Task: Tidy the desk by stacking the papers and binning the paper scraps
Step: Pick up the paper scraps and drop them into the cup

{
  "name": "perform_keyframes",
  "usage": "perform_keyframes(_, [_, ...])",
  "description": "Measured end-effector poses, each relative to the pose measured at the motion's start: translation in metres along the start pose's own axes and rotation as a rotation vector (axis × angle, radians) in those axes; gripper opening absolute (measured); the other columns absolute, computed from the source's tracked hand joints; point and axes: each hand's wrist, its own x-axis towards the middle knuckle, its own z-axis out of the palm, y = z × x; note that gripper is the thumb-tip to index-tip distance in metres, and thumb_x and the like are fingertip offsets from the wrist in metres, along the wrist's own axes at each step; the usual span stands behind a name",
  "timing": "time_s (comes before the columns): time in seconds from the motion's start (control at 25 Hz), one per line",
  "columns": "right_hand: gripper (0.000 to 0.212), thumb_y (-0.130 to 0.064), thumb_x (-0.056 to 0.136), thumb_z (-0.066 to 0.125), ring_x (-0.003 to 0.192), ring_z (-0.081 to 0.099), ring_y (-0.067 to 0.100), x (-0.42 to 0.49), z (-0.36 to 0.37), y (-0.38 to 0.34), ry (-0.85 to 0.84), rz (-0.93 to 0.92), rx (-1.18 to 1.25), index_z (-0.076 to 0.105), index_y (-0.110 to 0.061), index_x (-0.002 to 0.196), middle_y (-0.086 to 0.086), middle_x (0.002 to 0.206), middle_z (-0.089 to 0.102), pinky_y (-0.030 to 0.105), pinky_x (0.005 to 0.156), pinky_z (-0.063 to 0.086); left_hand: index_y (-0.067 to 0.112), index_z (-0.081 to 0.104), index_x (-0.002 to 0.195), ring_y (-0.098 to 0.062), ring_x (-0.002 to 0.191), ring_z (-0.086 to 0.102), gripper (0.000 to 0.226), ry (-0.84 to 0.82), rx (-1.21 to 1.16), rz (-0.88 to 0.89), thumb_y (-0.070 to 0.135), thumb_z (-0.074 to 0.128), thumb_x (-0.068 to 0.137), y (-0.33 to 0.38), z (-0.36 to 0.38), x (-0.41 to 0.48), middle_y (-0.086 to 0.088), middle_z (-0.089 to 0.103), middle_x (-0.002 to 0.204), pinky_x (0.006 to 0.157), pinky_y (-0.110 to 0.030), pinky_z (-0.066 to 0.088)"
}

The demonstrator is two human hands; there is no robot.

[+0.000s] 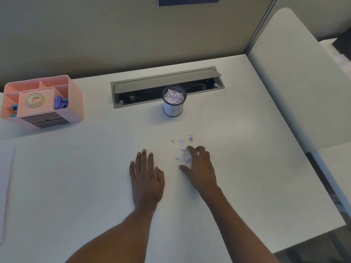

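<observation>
The white counter (247, 168) carries a pink organizer (76, 105) at 10 o'clock and a small bin (172, 110) at 12, just in front of an open hatch (167, 80). Scraps (181, 141) lie near the centre. A sheet (5, 186) sits at 9. The left hand (146, 177) lies flat at 7. The right hand (201, 168), at 5, curls its fingers over the scraps.

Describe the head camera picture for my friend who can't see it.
The right hand grips paper scraps on a white desk, while the left hand lies flat beside it. Behind them stands a cup full of scraps, and a pink organizer sits far left.
</observation>
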Motion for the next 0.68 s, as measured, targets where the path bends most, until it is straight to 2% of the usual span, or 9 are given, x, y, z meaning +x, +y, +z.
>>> perform_keyframes(0.12, [0.029, -0.026, 0.091, 0.071, 0.107, 0.056, 0.021, -0.009, 0.012, -0.003, 0.084, -0.130, -0.140, 0.064, -0.026, 0.119, 0.000, 0.123, 0.055, 0.028, 0.063, 0.053, 0.011, 0.041, 0.158, -0.028, 0.162, 0.023, 0.057, -0.001, 0.001, 0.002, 0.031, 0.037, 0.105, 0.001, 0.000, 0.000, -0.010, 0.032, 0.172, 0.132, -0.051, 0.019])
perform_keyframes(0.32, [0.010, -0.020, 0.090, 0.072, 0.093, 0.062, 0.019, -0.010, 0.019, 0.003, 0.084, -0.185, -0.104, 0.073, -0.020, 0.100, -0.001, 0.105, 0.066, 0.029, 0.068, 0.056, 0.011, 0.041, 0.158, -0.027, 0.163, 0.022, 0.057, -0.009, 0.003, -0.003, 0.031, 0.036, 0.105, 0.001, 0.001, 0.000, -0.010, 0.032, 0.172, 0.132, -0.051, 0.019])
perform_keyframes(0.4, [0.010, -0.016, 0.090, 0.065, 0.094, 0.062, 0.022, -0.002, 0.017, 0.006, 0.054, -0.134, -0.023, 0.073, -0.015, 0.096, 0.002, 0.100, 0.065, 0.030, 0.074, 0.054, 0.012, 0.041, 0.158, -0.027, 0.163, 0.022, 0.057, -0.012, 0.001, -0.005, 0.031, 0.035, 0.105, 0.001, 0.001, 0.000, -0.009, 0.032, 0.172, 0.132, -0.051, 0.019])
perform_keyframes(0.48, [0.023, -0.015, 0.090, 0.054, 0.100, 0.063, 0.023, 0.007, 0.008, 0.006, 0.010, -0.071, 0.103, 0.075, -0.010, 0.095, 0.006, 0.100, 0.068, 0.019, 0.080, 0.047, 0.012, 0.042, 0.158, -0.027, 0.163, 0.022, 0.057, -0.011, -0.003, -0.006, 0.030, 0.036, 0.104, 0.001, 0.001, 0.001, -0.009, 0.031, 0.172, 0.132, -0.051, 0.018])
perform_keyframes(0.52, [0.026, -0.014, 0.089, 0.052, 0.100, 0.066, 0.022, 0.013, 0.002, 0.005, 0.008, -0.053, 0.168, 0.078, -0.008, 0.092, 0.007, 0.098, 0.071, 0.013, 0.078, 0.043, 0.012, 0.042, 0.158, -0.027, 0.163, 0.022, 0.057, -0.010, -0.004, -0.006, 0.030, 0.036, 0.104, 0.000, 0.001, 0.001, -0.009, 0.031, 0.172, 0.132, -0.051, 0.018])
perform_keyframes(0.6, [0.022, -0.006, 0.089, 0.058, 0.085, 0.069, 0.017, 0.027, -0.018, 0.001, -0.022, -0.014, 0.274, 0.080, -0.006, 0.087, 0.009, 0.089, 0.075, 0.013, 0.069, 0.041, 0.012, 0.043, 0.157, -0.027, 0.163, 0.022, 0.056, -0.010, -0.006, -0.005, 0.029, 0.037, 0.104, 0.000, 0.002, 0.000, -0.009, 0.032, 0.172, 0.132, -0.051, 0.019])
perform_keyframes(0.68, [0.014, 0.001, 0.086, 0.069, 0.062, 0.064, 0.003, 0.042, -0.044, -0.009, -0.027, -0.025, 0.360, 0.080, -0.006, 0.082, 0.008, 0.075, 0.075, 0.009, 0.060, 0.042, 0.012, 0.043, 0.157, -0.027, 0.163, 0.022, 0.056, -0.008, -0.010, -0.005, 0.028, 0.038, 0.104, -0.001, 0.002, 0.000, -0.009, 0.032, 0.172, 0.132, -0.051, 0.019])
